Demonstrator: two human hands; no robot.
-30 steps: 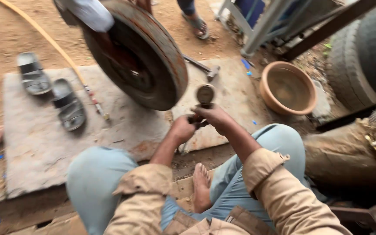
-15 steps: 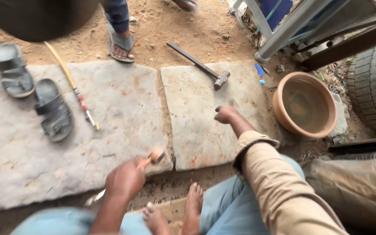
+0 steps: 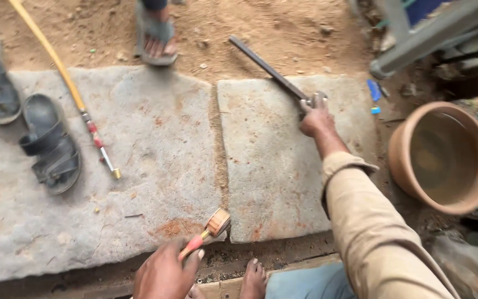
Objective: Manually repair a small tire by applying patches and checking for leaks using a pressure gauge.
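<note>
the right hand [image 3: 316, 119] reaches out over the right stone slab [image 3: 283, 182], its grip closed on a hammer [image 3: 275, 75] near the head. the left hand [image 3: 164, 274], by the slabs' near edge, clasps a red-handled brush [image 3: 208, 231].

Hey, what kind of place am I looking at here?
Probably an open-air roadside repair yard or workshop. Flat stone slabs lie on bare dirt as a work surface, the right hand grips a hammer, and a clay basin of water sits beside metal framing.
</note>
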